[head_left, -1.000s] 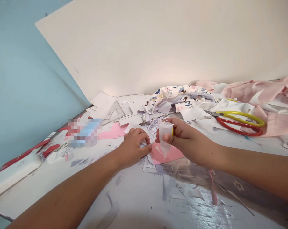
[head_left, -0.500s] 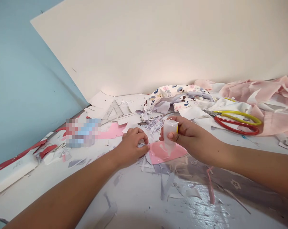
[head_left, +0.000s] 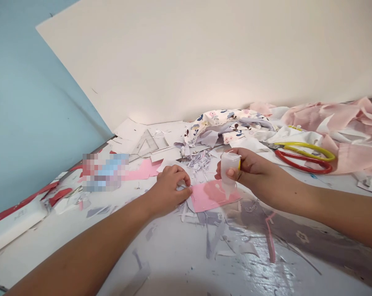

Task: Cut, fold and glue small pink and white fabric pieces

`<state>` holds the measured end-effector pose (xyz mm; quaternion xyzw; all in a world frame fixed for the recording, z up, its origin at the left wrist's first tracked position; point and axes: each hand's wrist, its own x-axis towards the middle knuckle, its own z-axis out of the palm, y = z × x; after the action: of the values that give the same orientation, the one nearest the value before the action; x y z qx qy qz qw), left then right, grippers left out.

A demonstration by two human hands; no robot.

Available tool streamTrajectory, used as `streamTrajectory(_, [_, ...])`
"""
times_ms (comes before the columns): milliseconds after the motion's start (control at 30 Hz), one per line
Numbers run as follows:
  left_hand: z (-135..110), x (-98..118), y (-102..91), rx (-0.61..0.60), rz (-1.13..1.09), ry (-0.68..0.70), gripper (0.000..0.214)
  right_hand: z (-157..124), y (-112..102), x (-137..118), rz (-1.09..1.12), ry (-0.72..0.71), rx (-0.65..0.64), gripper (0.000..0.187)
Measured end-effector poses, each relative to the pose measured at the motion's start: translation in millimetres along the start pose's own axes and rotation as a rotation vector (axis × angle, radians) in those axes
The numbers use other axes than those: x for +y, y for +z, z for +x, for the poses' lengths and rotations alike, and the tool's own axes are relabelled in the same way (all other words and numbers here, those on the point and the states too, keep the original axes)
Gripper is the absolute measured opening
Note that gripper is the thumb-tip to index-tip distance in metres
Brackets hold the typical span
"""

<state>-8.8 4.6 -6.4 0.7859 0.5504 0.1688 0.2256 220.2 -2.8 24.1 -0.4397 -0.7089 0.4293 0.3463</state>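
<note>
Glue bottle (head_left: 228, 169), gripped nozzle-down in our right hand (head_left: 256, 173), dots the pink paper (head_left: 207, 197) our curled left hand (head_left: 170, 187) pins; steady, gentle squeezing seems needed.

Translucent plastic glue bottle (head_left: 229, 170); matt pink paper (head_left: 211, 195); glossy tabletop (head_left: 241, 267); floral cloth (head_left: 226, 123).

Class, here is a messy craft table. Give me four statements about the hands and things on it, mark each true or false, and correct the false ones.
1. The right hand holds a small glue bottle nozzle-down over the pink paper. True.
2. The left hand grips the scissors. False: they lie untouched to the right, and its fingertips are at the pink paper's edge.
3. The scissors have yellow and red handles. True.
4. The floral fabric lies nearer the camera than the hands. False: it lies beyond them.
</note>
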Motion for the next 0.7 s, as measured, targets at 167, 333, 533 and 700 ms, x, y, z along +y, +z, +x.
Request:
streamTrajectory(167, [0, 0, 0.0, -0.001, -0.001, -0.007, 0.009, 0, -7, 7, 0.015, 0.017, -0.005, 0.017])
streamTrajectory(333, [0, 0, -0.6, -0.010, 0.006, -0.007, 0.009, -2, -13, 14, 0.049, 0.030, 0.036, 0.019])
streamTrajectory(533, [0, 2, -1.0, -0.015, 0.009, -0.017, 0.009, -3, -17, 12, 0.057, 0.064, 0.089, 0.022])
streamTrajectory(700, [-1, 2, -1.4, -0.019, 0.003, -0.017, 0.010, 1, -17, 16, -0.009, 0.060, 0.092, 0.022])
